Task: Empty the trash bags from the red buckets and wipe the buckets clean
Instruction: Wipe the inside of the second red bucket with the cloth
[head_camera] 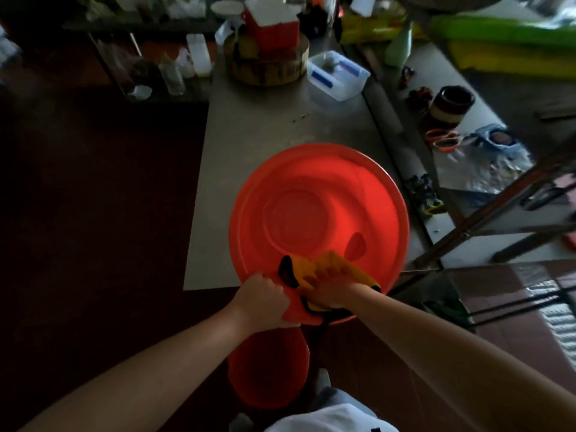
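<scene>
One red bucket [311,210], left hand [265,302] on rim.

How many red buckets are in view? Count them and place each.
2. The large bucket sits at the table's near edge, its rim held by the left hand. The lower bucket stands beneath it. Others may be hidden.

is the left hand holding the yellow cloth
No, the right hand holds the yellow cloth against the inner wall of the red bucket, while the left hand grips its rim.
</scene>
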Demonstrator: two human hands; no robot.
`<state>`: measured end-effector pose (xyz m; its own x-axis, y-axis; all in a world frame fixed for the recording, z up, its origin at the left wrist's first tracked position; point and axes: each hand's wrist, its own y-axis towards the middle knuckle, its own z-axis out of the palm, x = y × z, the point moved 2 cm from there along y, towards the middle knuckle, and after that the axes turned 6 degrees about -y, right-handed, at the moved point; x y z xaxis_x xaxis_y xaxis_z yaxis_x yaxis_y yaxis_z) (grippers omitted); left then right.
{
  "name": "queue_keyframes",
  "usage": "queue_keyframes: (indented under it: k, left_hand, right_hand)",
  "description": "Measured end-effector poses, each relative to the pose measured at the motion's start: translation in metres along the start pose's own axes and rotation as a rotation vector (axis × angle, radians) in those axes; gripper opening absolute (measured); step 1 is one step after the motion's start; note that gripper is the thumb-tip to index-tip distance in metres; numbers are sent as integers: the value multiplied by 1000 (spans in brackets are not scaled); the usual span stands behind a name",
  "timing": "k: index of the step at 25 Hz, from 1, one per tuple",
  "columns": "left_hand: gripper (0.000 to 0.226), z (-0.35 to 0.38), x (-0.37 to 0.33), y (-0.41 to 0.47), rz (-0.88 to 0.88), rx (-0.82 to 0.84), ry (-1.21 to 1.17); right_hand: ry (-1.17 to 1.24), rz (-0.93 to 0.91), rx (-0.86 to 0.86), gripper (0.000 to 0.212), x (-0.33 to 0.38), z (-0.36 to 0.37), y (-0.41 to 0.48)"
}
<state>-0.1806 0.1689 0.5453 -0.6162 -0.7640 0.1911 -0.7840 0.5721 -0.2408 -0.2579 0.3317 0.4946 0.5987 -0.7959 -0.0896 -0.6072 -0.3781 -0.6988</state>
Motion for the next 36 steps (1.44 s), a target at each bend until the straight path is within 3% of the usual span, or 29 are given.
queue_keyframes:
  k: [6, 12, 16, 20, 23, 28, 31, 36]
  left_hand:
    - [74, -12, 13, -4, -37, 140, -102]
    - [85, -31, 36, -15, -35, 209, -73]
    - [84, -55, 67, -25, -20, 140, -66]
    - [82, -56, 88, -26, -105, 97, -119]
    - [84, -44, 108, -26, -210, 163, -168]
    - [72, -38, 130, -28, -264, 227, -316]
    - [73, -37, 130, -25, -235, 200, -291]
    - [85, -38, 126, -28, -218, 31, -356]
  right_hand:
    - [18, 99, 46, 69, 3, -13, -43]
    - [-168, 125, -191, 67, -12, -40, -71]
    - [-144, 107, -222, 70, -19, -69, -61]
    - [-213, -81, -250, 102, -27, -100, -63]
    - [-63, -207, -248, 56, -41, -116, -59]
    - [118, -333, -203, 40, -55, -133, -49]
    - [257, -259, -214, 27, -57, -140, -44]
    - [181, -76, -417, 20, -41, -154, -21]
